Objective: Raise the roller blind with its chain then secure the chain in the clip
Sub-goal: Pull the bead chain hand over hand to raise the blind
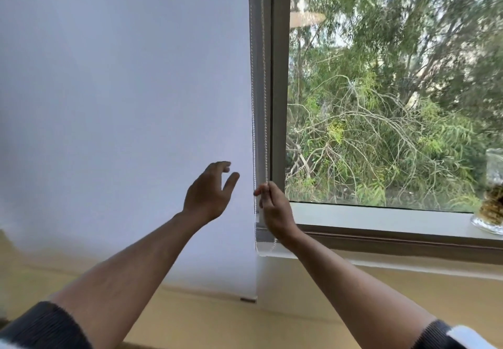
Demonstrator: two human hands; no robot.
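Note:
A white roller blind [122, 103] hangs fully down over the left window, its bottom bar [247, 299] below the sill. The white bead chain [253, 103] runs in two strands along the blind's right edge, beside the grey window frame [280, 76]. My right hand [273, 210] is closed around the chain just above sill height, and the chain's loop hangs out below it. My left hand [211, 191] hovers open in front of the blind, a little left of the chain, touching nothing. No clip is visible.
The right window pane shows trees outside. A glass jar [492, 199] with something yellow-brown in it stands at the far right of the white sill [381, 218]. A yellow wall lies below the sill.

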